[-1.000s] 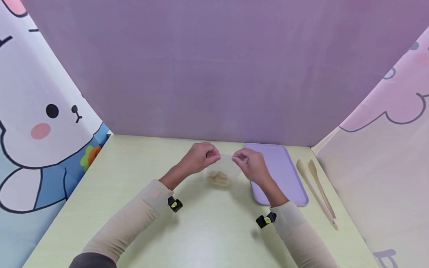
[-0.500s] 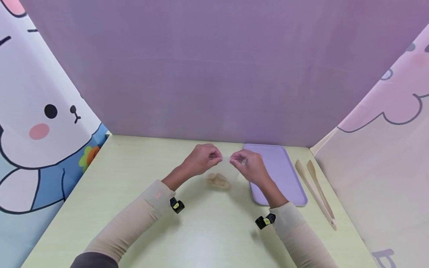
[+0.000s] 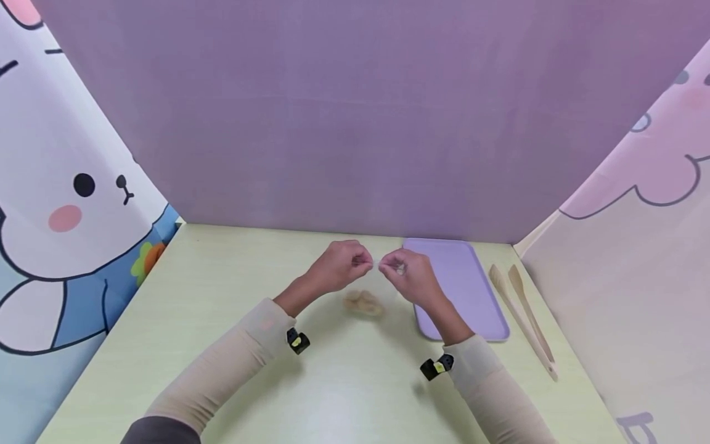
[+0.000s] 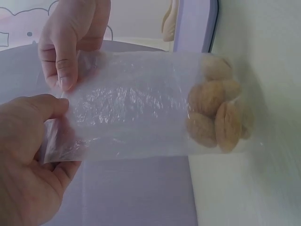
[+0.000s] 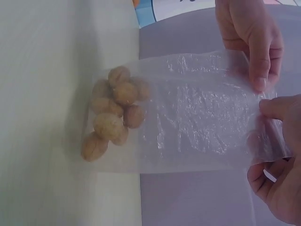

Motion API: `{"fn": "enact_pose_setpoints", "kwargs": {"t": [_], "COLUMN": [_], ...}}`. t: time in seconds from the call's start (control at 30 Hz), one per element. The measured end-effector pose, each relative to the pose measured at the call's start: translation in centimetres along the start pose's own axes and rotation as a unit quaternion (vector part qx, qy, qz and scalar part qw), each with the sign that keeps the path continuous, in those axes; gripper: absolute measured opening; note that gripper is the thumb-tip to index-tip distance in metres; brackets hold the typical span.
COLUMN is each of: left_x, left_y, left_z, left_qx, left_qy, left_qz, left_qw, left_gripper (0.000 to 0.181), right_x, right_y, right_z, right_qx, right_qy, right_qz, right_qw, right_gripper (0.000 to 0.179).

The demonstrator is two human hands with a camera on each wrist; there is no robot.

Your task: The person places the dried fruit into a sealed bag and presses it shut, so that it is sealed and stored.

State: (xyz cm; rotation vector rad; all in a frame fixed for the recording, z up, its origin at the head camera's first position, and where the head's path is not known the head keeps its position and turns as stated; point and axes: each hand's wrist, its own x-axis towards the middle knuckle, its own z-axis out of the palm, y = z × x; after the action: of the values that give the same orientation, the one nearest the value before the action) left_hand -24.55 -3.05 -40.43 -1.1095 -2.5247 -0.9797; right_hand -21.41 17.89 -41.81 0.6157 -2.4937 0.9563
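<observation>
A clear plastic bag [image 4: 136, 106] hangs between my two hands, with several brown nuts in their shells, like walnuts [image 5: 110, 125], gathered at its bottom. My left hand [image 3: 341, 266] pinches one side of the bag's top edge between thumb and fingers. Opposite it, the right hand [image 3: 415, 276] pinches the other side. The thumb tips nearly meet at the bag's mouth in both wrist views. Seen from the head, the film is almost invisible and the nuts show as a tan cluster [image 3: 363, 303] low over the table, below the hands.
A lilac tray [image 3: 463, 290] lies behind and right of the right hand, partly covered by that forearm. Two wooden utensils [image 3: 521, 320] lie beside it on the pale table [image 3: 233, 271]. A purple backdrop [image 3: 355, 123] rises behind the table, with printed sheets at both sides.
My left hand has moved a little to the right, toward the right hand. The gap between the fingertips has narrowed, and less of the bag's top shows between them.
</observation>
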Motion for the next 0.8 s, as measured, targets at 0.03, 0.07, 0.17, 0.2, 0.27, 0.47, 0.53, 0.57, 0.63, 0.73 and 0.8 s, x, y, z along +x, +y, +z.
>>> {"fn": "enact_pose_setpoints", "kwargs": {"t": [0.03, 0.07, 0.17, 0.2, 0.27, 0.47, 0.53, 0.57, 0.63, 0.73, 0.8], "left_x": [0.0, 0.0, -0.1, -0.1, -0.1, -0.6, -0.9, -1.0, -1.3, -1.6, -1.6], "left_y": [0.0, 0.0, 0.1, 0.1, 0.1, -0.3, -0.5, -0.7, -1.0, -1.2, -1.3], "left_z": [0.0, 0.0, 0.0, 0.0, 0.0, -0.4, -0.8, -0.9, -1.3, -1.6, -1.7], "left_qx": [-0.005, -0.008, -0.011, -0.009, -0.004, -0.020, -0.030, -0.035, -0.041, -0.044, -0.044], "left_qy": [0.002, 0.003, 0.002, 0.001, -0.004, -0.015, -0.013, -0.011, -0.010, -0.012, -0.011], "left_qz": [0.000, 0.002, 0.004, 0.002, -0.002, -0.049, -0.071, -0.080, -0.094, -0.098, -0.094], "left_qw": [1.0000, 1.0000, 0.9999, 1.0000, 1.0000, 0.9985, 0.9969, 0.9961, 0.9947, 0.9941, 0.9945], "left_gripper": [0.005, 0.005, 0.004, 0.004, 0.005, 0.011, 0.013, 0.013, 0.012, 0.009, 0.008], "right_x": [0.0, 0.0, 0.1, 0.2, 0.2, 0.3, 0.3, 0.2, 0.2, 0.1, 0.0], "right_y": [0.0, -0.1, -0.3, -0.3, -0.4, -0.3, -0.2, -0.1, 0.1, 0.4, 0.5], "right_z": [0.0, 0.1, 0.1, 0.2, 0.2, 0.1, -0.1, -0.2, -0.4, -0.7, -0.8], "right_qx": [0.001, 0.002, 0.003, 0.003, 0.002, 0.004, 0.007, 0.008, 0.010, 0.012, 0.013], "right_qy": [-0.005, -0.008, -0.011, -0.010, -0.004, 0.007, 0.009, 0.011, 0.015, 0.016, 0.012], "right_qz": [-0.001, -0.002, -0.009, -0.014, -0.020, -0.035, -0.036, -0.035, -0.031, -0.019, -0.011], "right_qw": [1.0000, 1.0000, 0.9999, 0.9999, 0.9998, 0.9993, 0.9993, 0.9993, 0.9994, 0.9996, 0.9998], "right_gripper": [0.008, 0.008, 0.008, 0.007, 0.007, 0.007, 0.007, 0.006, 0.005, 0.006, 0.007]}}
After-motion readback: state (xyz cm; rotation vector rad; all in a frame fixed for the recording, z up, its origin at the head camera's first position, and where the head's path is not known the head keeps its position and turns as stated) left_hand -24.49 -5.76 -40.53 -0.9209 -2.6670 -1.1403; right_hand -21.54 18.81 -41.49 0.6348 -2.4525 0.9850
